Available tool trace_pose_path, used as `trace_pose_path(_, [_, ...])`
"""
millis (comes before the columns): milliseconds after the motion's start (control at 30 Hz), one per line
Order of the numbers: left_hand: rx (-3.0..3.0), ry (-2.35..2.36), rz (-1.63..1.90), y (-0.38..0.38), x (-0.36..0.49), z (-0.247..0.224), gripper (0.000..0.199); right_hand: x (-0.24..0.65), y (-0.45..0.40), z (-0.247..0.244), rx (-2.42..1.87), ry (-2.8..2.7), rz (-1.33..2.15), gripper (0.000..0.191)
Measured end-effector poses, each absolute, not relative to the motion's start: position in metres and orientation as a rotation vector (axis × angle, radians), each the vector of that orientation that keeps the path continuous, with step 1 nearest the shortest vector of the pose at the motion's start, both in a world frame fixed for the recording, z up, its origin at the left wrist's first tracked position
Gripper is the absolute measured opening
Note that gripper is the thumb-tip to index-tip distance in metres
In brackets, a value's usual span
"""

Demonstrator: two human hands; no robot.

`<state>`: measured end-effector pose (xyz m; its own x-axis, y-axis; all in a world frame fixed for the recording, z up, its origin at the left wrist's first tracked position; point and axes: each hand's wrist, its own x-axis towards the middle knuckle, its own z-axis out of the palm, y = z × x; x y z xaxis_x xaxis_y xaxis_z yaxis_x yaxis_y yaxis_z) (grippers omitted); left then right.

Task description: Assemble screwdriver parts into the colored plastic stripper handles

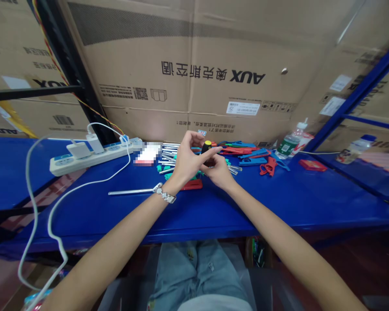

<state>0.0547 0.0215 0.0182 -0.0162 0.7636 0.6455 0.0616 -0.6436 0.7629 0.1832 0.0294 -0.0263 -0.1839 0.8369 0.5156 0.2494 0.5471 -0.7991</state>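
Note:
A black handle with a yellow end (pixel 207 147) stands upright between my two hands, over the blue table. Around it curl the fingers of my left hand (pixel 191 157), with a silver watch (pixel 168 197) on that wrist. My right hand (pixel 217 168) is closed at the lower part of the same black handle, its fingers partly hidden. Below my left hand lies a red piece (pixel 192 185). Silver rods and green parts (pixel 164 167) are spread beside and behind my hands. A long metal tool (pixel 132 191) lies to the left.
Red and blue plastic parts (pixel 254 155) lie at the back right, near a green-labelled bottle (pixel 290 142) and a red box (pixel 313 165). A white power strip (pixel 81 162) with cables is at the left. Cardboard (pixel 214 43) stands behind the blue table (pixel 246 211).

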Motion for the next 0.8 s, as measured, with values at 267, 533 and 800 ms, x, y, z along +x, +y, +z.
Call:
trace_pose_path(267, [1.964, 0.673, 1.373, 0.023, 0.038, 0.021, 0.029, 0.203, 0.023, -0.011, -0.832, -1.887, 0.944, 0.035])
trace_pose_path(533, [1.769, 0.816, 1.693, 0.020, 0.056, 0.015, 0.031, 0.186, 0.031, -0.020, -0.916, -1.755, 0.668, 0.035])
trace_pose_path(800, [1.982, 0.738, 1.398, 0.020, 0.043, 0.017, 0.029, 0.200, 0.019, -0.004, -0.754, -1.891, 1.024, 0.036])
